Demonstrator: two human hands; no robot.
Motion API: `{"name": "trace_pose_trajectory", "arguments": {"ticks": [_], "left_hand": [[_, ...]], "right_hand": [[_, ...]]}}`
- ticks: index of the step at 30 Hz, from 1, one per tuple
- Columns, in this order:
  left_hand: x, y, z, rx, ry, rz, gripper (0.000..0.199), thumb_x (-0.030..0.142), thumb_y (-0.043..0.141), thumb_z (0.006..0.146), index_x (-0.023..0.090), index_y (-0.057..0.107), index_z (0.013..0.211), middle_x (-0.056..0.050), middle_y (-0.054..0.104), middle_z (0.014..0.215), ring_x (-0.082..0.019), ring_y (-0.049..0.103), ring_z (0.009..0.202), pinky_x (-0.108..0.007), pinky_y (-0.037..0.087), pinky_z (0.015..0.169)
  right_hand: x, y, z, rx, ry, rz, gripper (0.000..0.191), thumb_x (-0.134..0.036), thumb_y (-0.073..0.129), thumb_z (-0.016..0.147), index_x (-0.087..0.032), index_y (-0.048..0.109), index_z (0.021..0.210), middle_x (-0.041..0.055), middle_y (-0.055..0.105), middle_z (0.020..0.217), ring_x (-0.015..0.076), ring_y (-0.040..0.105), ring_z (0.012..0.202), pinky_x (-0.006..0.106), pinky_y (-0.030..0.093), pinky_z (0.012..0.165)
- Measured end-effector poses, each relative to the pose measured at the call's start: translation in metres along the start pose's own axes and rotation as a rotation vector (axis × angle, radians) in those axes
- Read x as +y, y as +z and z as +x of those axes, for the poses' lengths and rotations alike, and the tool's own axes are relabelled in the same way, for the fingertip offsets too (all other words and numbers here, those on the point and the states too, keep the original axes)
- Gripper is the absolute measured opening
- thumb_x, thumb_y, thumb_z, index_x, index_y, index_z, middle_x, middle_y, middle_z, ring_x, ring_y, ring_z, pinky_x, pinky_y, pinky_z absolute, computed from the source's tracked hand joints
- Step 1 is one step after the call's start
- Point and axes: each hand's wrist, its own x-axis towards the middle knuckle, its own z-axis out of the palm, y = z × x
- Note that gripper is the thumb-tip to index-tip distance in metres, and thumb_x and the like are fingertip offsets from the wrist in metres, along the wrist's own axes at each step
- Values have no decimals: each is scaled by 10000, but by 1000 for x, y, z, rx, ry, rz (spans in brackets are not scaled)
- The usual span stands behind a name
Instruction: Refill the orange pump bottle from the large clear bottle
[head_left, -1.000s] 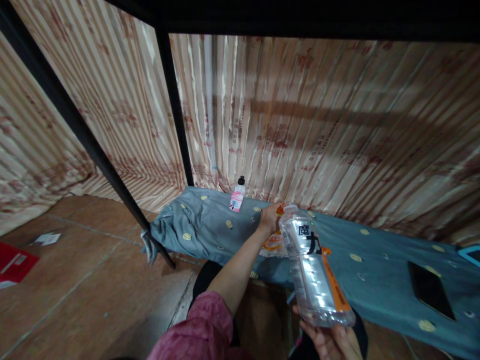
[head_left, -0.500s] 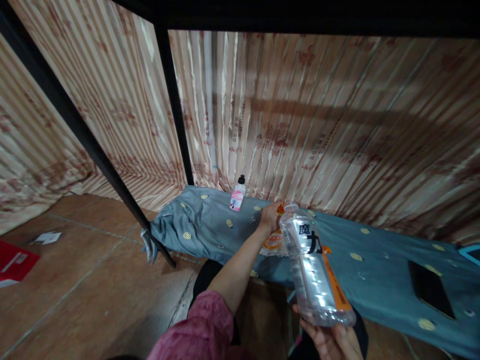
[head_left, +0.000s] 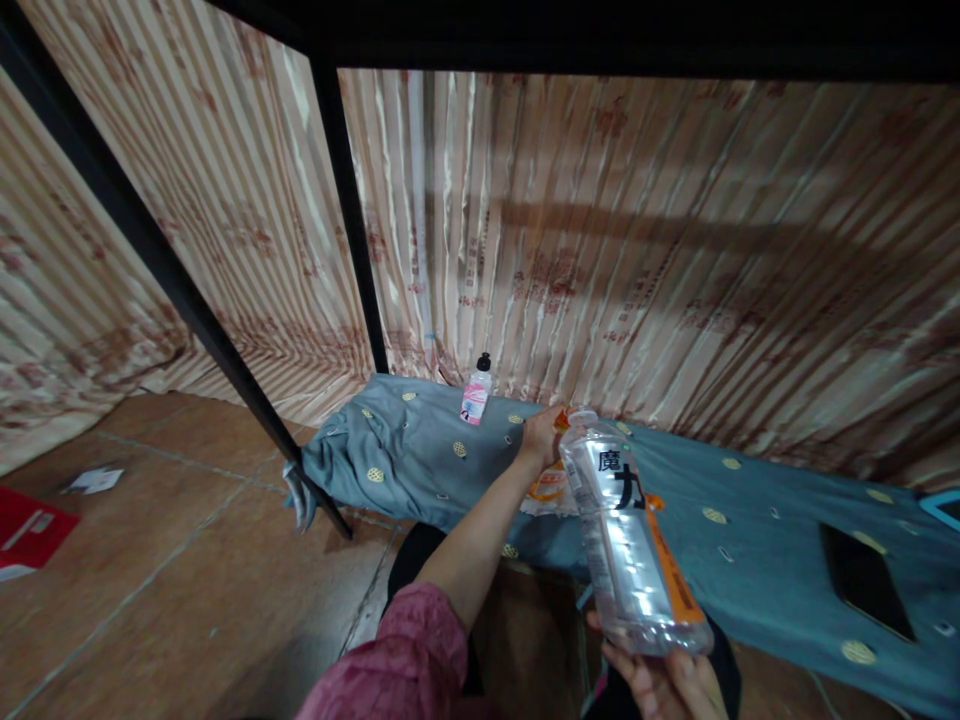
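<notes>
A large clear plastic bottle (head_left: pixel 626 540) with black characters and an orange stripe is tilted in front of me, its neck pointing away. Its base rests in the fingers of my right hand (head_left: pixel 660 680). Beside the bottle's neck is my left hand (head_left: pixel 541 437), fingers closed at a small orange thing (head_left: pixel 562 420), partly hidden by the bottle. Under and behind the bottle, an orange and white wrapper (head_left: pixel 549 486) lies on the grey-green cloth (head_left: pixel 420 440). Farther back stands a small bottle (head_left: pixel 476 392) with a pink label and black cap.
A dark phone (head_left: pixel 866 580) lies on the cloth at the right, near a blue-edged object (head_left: pixel 941 507). Black metal posts (head_left: pixel 349 210) rise at the left. Striped curtains (head_left: pixel 600 240) hang behind. On the tiled floor are a red box (head_left: pixel 31 530) and a paper (head_left: pixel 97 480).
</notes>
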Motion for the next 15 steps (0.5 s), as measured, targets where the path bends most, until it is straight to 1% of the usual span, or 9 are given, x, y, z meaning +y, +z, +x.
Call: {"name": "trace_pose_trajectory", "arguments": {"ticks": [3, 6, 15], "left_hand": [[0, 1, 0, 18, 7, -6, 165, 282, 614, 837, 145, 691, 887, -74, 735, 938, -199, 652, 865, -263, 493, 806], [-1, 3, 0, 28, 14, -26, 162, 276, 615, 837, 149, 693, 899, -73, 734, 946, -193, 653, 867, -260, 493, 812], [-2, 3, 0, 32, 6, -54, 174, 284, 615, 840, 144, 696, 902, -66, 725, 928, -195, 647, 861, -264, 491, 792]], "right_hand": [[0, 0, -1, 1, 7, -6, 441, -450, 880, 633, -313, 739, 1027, 76, 838, 889, 265, 795, 751, 270, 635, 653], [0, -1, 0, -8, 6, -19, 403, -460, 872, 642, -312, 749, 995, 69, 839, 881, 258, 794, 753, 260, 631, 660], [-2, 0, -1, -3, 6, -12, 424, -444, 885, 629, -288, 754, 1001, 84, 837, 881, 273, 794, 754, 282, 641, 652]]}}
